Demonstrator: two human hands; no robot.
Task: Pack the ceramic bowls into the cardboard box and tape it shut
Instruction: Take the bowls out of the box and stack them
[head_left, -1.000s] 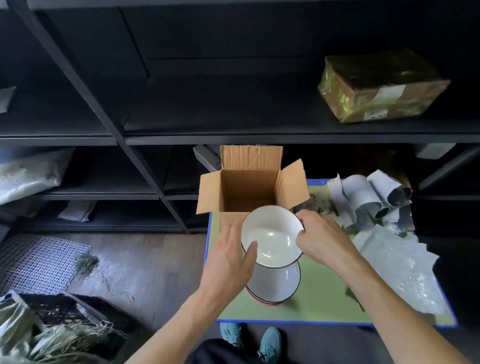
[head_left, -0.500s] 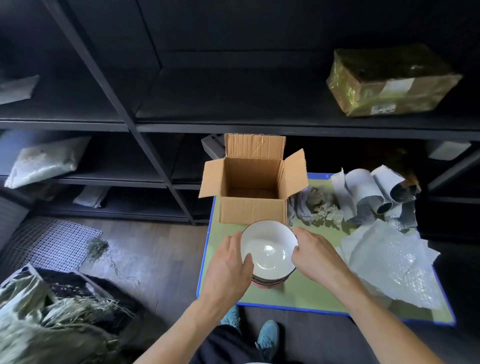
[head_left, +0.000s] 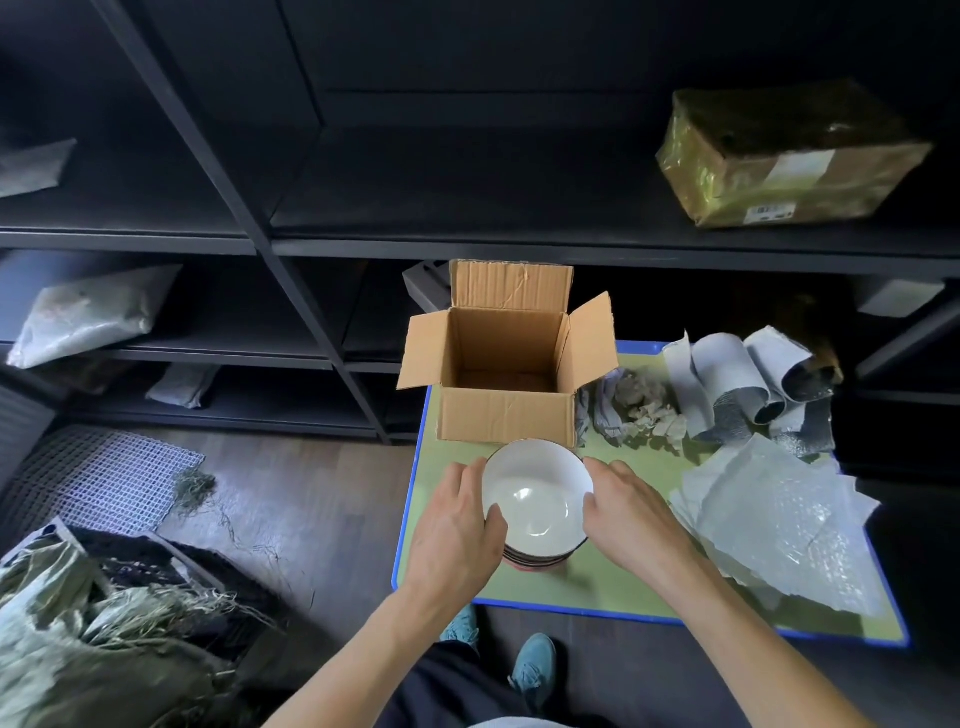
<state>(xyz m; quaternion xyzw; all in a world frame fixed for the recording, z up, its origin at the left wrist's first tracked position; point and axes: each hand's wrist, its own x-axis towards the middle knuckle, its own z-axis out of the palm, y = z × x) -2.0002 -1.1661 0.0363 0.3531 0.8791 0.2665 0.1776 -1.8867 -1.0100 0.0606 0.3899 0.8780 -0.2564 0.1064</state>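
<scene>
While both hands cup it, the stack of bowls (head_left: 537, 501) sits on the green table (head_left: 571, 590) just in front of the cardboard box (head_left: 506, 418), with the top rim close to the box's near wall. Top bowl is white inside, with dark-edged bowls nested under it. Left hand (head_left: 457, 525) wraps the stack's left side, fingers curled round the rim, thumb hooked over the near edge. Right hand (head_left: 628, 514) mirrors it on the right side, fingers curled against the rim, back of hand up. Both forearms come in from the near side and converge on the stack. Can't tell if the stack is lifted or resting. Box is upright, all four flaps open. Right of the box: crumpled paper (head_left: 641, 408), then rolled foam sheets (head_left: 753, 379). Front-right of the box: bubble wrap (head_left: 779, 525). Behind the box: dark shelving (head_left: 291, 291), with a wrapped parcel (head_left: 789, 156) up and to the right. Left of the box, on the floor: white mesh panel (head_left: 104, 480).
</scene>
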